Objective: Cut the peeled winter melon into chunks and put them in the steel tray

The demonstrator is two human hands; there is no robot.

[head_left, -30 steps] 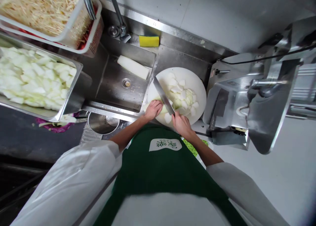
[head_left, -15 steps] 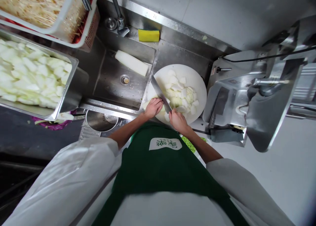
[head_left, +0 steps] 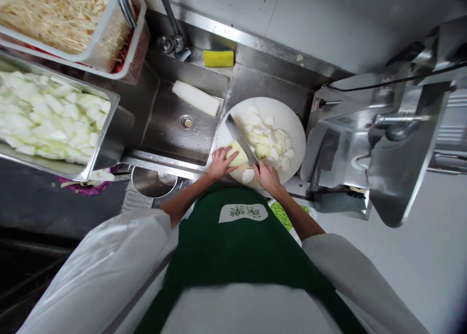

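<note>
A round white cutting board point(head_left: 288, 117) lies on the steel counter with a pile of cut pale pieces point(head_left: 268, 141) on it. My left hand point(head_left: 219, 162) presses down on a pale green-white melon piece point(head_left: 235, 155) at the board's near left edge, fingers curled over it. My right hand point(head_left: 268, 176) grips the handle of a cleaver point(head_left: 239, 139), whose blade rests right beside the melon piece and points away from me to the left.
A steel sink point(head_left: 171, 129) holds a long white peeled vegetable point(head_left: 197, 98). At the left stand a steel pan of cut pieces point(head_left: 51, 117) and a white basket of thin strips point(head_left: 62, 17). A yellow sponge point(head_left: 218, 58) lies behind. A metal slicer machine point(head_left: 379, 144) stands at the right.
The melon piece now shows more under my left hand, which has slid back to the left. The cleaver has kept chopping next to it, shifting slightly.
</note>
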